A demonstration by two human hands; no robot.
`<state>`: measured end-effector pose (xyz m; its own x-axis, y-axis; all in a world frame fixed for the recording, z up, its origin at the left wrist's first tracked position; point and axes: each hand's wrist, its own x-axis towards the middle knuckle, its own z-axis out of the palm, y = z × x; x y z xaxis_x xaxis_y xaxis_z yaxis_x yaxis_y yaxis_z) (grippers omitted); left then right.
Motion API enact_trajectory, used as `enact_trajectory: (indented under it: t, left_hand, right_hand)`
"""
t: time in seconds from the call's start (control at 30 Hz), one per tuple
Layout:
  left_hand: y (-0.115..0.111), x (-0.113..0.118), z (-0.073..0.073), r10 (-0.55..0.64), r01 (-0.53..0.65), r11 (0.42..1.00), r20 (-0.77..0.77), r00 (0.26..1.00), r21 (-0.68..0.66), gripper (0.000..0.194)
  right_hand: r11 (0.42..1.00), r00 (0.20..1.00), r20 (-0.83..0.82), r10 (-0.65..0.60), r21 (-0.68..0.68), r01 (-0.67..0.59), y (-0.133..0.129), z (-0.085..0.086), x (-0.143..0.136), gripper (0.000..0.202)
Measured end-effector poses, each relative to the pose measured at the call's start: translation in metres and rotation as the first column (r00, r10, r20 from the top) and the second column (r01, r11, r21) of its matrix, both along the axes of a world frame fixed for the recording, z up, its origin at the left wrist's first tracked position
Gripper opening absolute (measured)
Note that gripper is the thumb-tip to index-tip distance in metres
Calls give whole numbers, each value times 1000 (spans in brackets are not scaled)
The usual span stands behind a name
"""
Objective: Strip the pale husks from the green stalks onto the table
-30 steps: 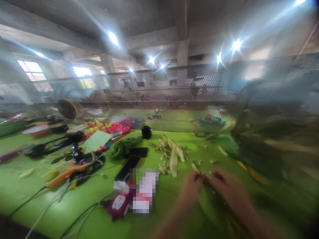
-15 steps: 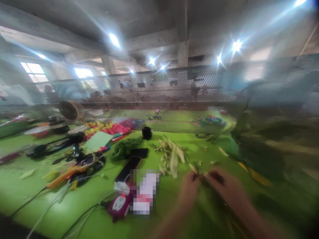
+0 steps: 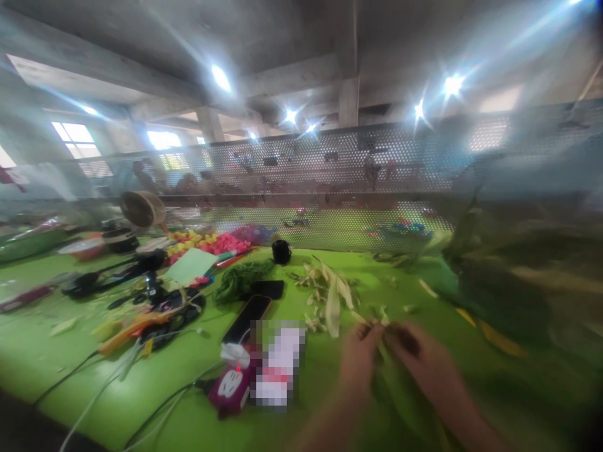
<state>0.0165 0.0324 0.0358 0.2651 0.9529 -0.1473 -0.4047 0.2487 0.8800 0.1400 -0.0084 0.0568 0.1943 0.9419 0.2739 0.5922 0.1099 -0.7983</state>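
Two hands working: your left hand [image 3: 360, 344] and right hand [image 3: 417, 351] both pinch pale husk [image 3: 385, 316], near right; two flat black devices [image 3: 249, 316] lie left, one black cup [image 3: 281, 252] far.

Head view — facing forward, down; hands [image 3: 360, 353] near.

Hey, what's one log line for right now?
left hand: pinching pale strip | right hand: close by, grip blurred | nearby: pale scraps, dark phone

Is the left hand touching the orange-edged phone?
Apart. The head view shows the left hand to the right of the orange-edged phone, with green tabletop showing between them.
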Motion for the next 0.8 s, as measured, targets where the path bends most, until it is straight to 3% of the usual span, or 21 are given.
enact_trajectory:
  t: [0.17, 0.37, 0.63, 0.8]
  left_hand:
    - [-2, 3, -3, -34, 34, 999, -11, 999, -7, 43]
    - [-1, 2, -7, -58, 67, 995, -113, 992, 76, 34]
    - [1, 3, -10, -54, 66, 994, -144, 988, 83, 33]
    - [2, 4, -12, -61, 80, 991, -179, 982, 105, 32]
  right_hand:
    - [999, 999, 49, -23, 48, 21, -2, -3, 1, 23]
    - [998, 993, 117, -23, 65, 15, -4, 0, 5, 21]
    - [999, 975, 220, 39, 22, -45, -2, 3, 9, 20]
    - [999, 984, 174, -28, 49, 19, -1, 9, 18, 24]
